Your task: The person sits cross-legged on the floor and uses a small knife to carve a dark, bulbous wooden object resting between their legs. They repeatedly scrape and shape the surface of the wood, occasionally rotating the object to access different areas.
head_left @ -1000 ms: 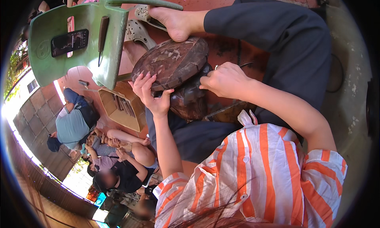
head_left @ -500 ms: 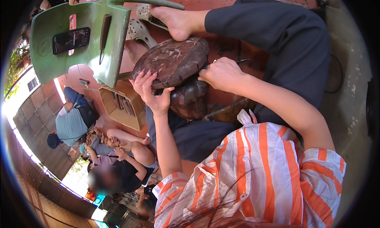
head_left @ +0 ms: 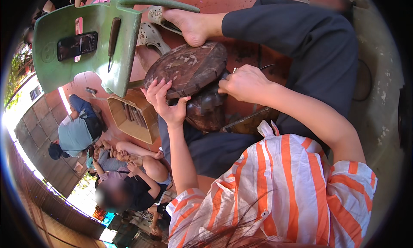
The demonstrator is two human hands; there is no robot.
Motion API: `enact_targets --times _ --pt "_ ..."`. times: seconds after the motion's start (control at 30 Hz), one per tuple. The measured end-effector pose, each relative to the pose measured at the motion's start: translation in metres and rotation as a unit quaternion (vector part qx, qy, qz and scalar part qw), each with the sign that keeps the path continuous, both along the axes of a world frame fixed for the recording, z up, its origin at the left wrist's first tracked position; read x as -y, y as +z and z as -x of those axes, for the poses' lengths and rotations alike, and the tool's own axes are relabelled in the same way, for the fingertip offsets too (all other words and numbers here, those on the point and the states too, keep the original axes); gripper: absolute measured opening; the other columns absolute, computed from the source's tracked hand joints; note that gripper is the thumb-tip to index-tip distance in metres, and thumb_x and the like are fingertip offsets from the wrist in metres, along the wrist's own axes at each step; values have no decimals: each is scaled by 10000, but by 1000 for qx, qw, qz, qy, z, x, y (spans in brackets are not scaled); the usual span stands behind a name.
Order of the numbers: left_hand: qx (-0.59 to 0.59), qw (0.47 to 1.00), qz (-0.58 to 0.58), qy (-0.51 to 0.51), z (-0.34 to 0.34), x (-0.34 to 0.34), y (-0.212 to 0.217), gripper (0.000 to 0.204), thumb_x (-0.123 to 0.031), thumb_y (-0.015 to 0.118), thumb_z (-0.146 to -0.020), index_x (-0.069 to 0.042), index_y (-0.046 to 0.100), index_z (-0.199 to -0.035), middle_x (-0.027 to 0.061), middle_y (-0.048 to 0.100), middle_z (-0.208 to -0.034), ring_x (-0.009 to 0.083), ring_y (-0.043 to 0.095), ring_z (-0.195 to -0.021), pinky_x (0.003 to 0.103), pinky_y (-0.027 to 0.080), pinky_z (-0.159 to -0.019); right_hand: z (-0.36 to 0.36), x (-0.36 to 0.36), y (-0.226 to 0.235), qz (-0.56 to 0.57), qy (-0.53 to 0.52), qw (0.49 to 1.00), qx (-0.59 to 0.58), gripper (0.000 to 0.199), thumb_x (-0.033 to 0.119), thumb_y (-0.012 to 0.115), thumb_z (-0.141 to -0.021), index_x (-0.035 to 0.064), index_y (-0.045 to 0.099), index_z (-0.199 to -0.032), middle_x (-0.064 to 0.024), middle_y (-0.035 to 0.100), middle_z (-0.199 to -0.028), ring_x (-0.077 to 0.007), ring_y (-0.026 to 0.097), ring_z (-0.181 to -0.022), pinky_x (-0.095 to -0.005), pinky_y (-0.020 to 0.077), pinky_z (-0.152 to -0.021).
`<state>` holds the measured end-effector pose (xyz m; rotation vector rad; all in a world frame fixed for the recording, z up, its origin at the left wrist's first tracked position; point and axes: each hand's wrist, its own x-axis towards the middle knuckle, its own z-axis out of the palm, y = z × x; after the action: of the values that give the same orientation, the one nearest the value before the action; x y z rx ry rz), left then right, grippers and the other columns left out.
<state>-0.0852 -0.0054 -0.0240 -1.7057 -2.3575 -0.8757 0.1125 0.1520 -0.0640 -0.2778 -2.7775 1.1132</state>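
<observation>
A round, dark brown wooden disc, worn and pale in patches, rests tilted on a carved, glossy dark wooden base. My left hand is open against the disc's near left edge, fingers spread over the rim and thumb at its underside. At the disc's right edge, my right hand is closed around a slim metal tool. Its thin curved tip shows beyond my knuckles, and a small grey part shows by the rim; the rest is hidden by my fingers. My bare foot presses on the disc's far edge.
A green plastic chair at the left bears a phone and a wooden-handled pointed tool. Below it stands a cardboard box with wooden-handled tools. Pale clogs lie beyond. Other people sit at the lower left.
My right hand has shifted slightly right and down along the disc's edge, the tool moving with it. My left hand stays nearly where it was on the rim.
</observation>
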Motion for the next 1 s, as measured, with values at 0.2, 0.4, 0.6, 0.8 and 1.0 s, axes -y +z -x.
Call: enact_targets --times 0.2,0.4,0.6,0.8,1.0 --pt "16 1000 -5 5 1 0 -1 624 -528 797 -640 -81 617 -1036 83 599 -1091 306 480 -1175 553 138 -1134 6 -1 -9 -18 -8 1000 8 253 292 613 -862 77 654 -735 -109 648 -633 -284 654 -599 -397 505 -552" --pt "-9 1000 5 -4 -1 0 1 611 -504 783 -688 -39 611 -1045 109 599 -1099 325 477 -1177 521 210 -1108 0 -1 -4 -1 22 1000 6 247 303 615 -861 84 661 -757 -103 651 -650 -288 653 -607 -401 504 -553" --pt "-4 1000 3 -6 0 0 2 605 -501 777 -699 -37 609 -1049 111 597 -1106 328 473 -1179 525 199 -1112 4 -4 -8 -15 -18 1000 8 242 306 614 -863 89 665 -767 -107 649 -642 -296 646 -591 -406 500 -538" --pt "-4 1000 7 -6 0 1 2 604 -491 784 -692 -36 610 -1049 113 598 -1105 329 473 -1180 522 202 -1112 -3 3 -1 5 9 1000 -20 224 295 620 -844 100 672 -747 -107 641 -620 -296 653 -599 -405 507 -551" --pt "-5 1000 7 -2 -2 0 3 597 -464 801 -676 -40 612 -1053 115 601 -1105 329 473 -1180 516 213 -1108 1 -2 1 1 -21 1000 5 260 328 622 -851 98 672 -739 -120 625 -591 -304 654 -601 -416 495 -551"
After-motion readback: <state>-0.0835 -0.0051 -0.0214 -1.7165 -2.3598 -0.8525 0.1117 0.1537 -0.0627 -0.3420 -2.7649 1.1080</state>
